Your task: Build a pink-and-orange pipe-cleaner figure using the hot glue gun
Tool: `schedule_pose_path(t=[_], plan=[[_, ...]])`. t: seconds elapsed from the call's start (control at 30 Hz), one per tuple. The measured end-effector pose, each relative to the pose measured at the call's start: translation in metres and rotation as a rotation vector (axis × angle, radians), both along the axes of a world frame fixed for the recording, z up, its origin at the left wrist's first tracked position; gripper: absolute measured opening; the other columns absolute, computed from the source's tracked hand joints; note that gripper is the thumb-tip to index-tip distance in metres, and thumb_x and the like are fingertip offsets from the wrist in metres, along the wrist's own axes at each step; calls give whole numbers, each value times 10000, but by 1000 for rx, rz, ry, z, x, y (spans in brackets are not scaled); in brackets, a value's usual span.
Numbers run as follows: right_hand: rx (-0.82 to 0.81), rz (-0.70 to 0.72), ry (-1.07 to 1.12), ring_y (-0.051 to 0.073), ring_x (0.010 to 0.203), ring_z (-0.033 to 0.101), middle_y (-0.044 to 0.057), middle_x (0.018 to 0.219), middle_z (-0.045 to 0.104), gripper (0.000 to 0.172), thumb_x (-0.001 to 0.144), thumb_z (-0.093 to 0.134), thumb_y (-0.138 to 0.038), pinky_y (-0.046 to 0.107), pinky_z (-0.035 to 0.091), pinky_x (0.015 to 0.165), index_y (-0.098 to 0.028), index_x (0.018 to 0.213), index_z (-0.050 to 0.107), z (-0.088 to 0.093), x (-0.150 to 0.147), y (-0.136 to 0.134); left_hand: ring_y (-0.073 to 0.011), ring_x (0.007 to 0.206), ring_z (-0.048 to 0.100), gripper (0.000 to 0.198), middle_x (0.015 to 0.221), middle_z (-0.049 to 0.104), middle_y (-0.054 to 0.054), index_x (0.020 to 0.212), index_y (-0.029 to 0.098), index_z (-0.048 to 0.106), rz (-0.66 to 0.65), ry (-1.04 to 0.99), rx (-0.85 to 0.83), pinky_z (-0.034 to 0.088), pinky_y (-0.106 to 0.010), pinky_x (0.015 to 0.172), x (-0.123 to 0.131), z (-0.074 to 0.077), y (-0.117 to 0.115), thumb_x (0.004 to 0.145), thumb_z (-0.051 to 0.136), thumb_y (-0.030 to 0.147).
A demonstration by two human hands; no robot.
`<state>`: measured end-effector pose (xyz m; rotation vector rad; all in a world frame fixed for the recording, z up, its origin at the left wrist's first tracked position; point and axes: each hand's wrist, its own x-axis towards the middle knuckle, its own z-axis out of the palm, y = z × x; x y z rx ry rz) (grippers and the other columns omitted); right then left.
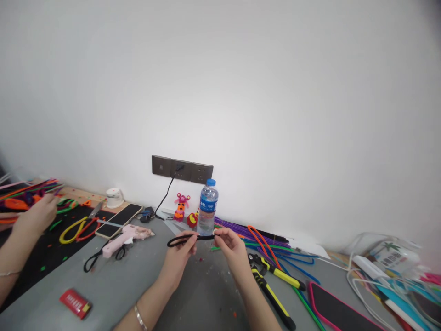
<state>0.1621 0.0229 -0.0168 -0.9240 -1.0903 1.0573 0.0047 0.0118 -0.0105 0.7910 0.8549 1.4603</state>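
Observation:
Between both hands runs a black pipe cleaner (178,239), bent into a narrow loop whose rounded end sticks out to the left. My left hand (178,261) pinches it near the middle with thumb and forefinger. At its right end, the fingertips of my right hand (233,250) are closed on it. Just behind the hands a water bottle (207,207) with a blue cap stands upright. Left of the bottle are a small pink and orange figure (179,208) and a red and yellow one (192,219).
A pink glue gun (124,239), scissors (81,230), phone (120,219) and red lighter (76,303) lie left. Pliers (277,276), coloured pipe cleaners (255,236) and a pink-cased phone (337,308) are right. Another person's hand (36,214) works at far left.

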Motion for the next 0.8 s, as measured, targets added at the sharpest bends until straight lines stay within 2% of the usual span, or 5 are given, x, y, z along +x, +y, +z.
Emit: schedule_pose_path(t=[0.17, 0.43, 0.63, 0.8], plan=[[-6, 20, 15, 165, 617, 597, 5, 670, 615, 351, 627, 801, -442, 295, 501, 609, -176, 776, 627, 3, 5, 0, -68, 480, 447, 277, 546, 554, 36, 728, 144, 714, 10, -16, 19, 358, -177, 462, 0, -3, 5, 581, 833, 345], [50, -8, -19, 178, 645, 593, 23, 698, 620, 361, 643, 792, -427, 288, 495, 601, -176, 859, 649, 7, 1, -4, -67, 488, 454, 324, 561, 575, 14, 715, 126, 700, 24, -26, -47, 357, -175, 463, 0, -1, 6, 544, 850, 356], [63, -37, -63, 186, 631, 586, 32, 672, 626, 313, 653, 778, -432, 291, 494, 588, -179, 808, 679, 6, -1, -5, -58, 478, 450, 327, 548, 582, 18, 716, 126, 699, 30, -44, -44, 355, -172, 469, 0, -1, 6, 543, 855, 355], [56, -22, -61, 187, 616, 588, 40, 664, 650, 283, 653, 769, -439, 293, 485, 573, -182, 734, 681, 4, 1, -3, -81, 505, 505, 354, 566, 616, 0, 718, 125, 689, 27, -101, -78, 388, -185, 482, 0, 0, 6, 503, 876, 336]])
